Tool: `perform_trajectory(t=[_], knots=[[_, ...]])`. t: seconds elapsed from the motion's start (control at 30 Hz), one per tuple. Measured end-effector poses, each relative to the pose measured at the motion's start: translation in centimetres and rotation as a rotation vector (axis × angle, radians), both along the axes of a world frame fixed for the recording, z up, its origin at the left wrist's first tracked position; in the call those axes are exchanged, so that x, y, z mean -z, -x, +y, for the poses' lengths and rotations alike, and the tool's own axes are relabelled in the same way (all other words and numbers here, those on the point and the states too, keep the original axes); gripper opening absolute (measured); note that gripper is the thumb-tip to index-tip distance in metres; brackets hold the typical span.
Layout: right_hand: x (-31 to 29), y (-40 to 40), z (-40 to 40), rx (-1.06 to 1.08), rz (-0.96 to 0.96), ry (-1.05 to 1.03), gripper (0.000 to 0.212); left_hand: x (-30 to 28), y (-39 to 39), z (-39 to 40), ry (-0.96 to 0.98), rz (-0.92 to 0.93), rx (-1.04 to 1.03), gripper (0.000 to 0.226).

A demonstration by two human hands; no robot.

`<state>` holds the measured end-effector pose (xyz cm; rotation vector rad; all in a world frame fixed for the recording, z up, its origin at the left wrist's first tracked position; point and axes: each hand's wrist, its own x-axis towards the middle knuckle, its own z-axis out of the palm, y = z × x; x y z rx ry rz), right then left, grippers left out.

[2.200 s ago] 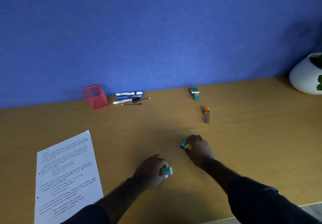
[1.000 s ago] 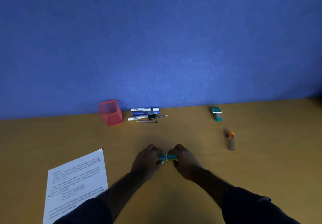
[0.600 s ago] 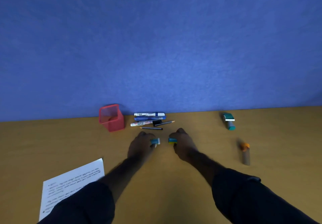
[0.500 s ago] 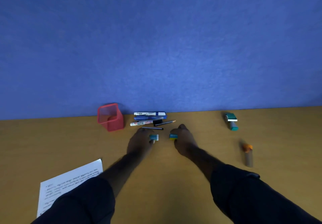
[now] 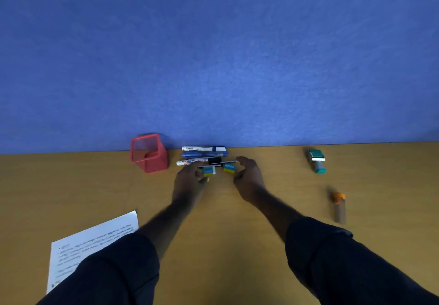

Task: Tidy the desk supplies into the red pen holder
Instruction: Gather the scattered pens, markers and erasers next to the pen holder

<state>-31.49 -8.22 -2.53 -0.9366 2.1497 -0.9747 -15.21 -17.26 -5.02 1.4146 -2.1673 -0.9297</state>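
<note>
Wooden desk against a blue wall: my left hand [image 5: 190, 181] pinches one small blue-and-yellow eraser [image 5: 209, 171], my right hand [image 5: 248, 176] another [image 5: 229, 169], both just right of the empty red mesh pen holder [image 5: 149, 154]; I judge them light, rubbery, best pinched by their sides.

Single head-worn view, forward and down over the desk [image 5: 218, 245], toward the blue wall [image 5: 218, 55].

matt wooden desk [image 5: 237, 245], rough felt-like blue wall [image 5: 213, 55], red mesh holder [image 5: 149, 154], paper sheet [image 5: 78, 247].
</note>
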Motion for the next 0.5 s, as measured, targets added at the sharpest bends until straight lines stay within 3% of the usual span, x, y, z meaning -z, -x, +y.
perform_trajectory(t=[0.17,0.3,0.5], knots=[[-0.6,-0.8,2.3,0.022,-0.010,-0.021,0.053,-0.7,-3.0,2.1,0.066,-0.039,-0.009,0.039],[-0.4,-2.1,4.9,-0.004,0.012,-0.029,0.043,-1.0,-6.9,4.8,-0.046,-0.006,-0.155,0.017],[0.7,-6.5,9.3,-0.079,0.020,-0.095,0.040,-0.5,-14.3,9.6,-0.046,-0.057,-0.296,0.018]])
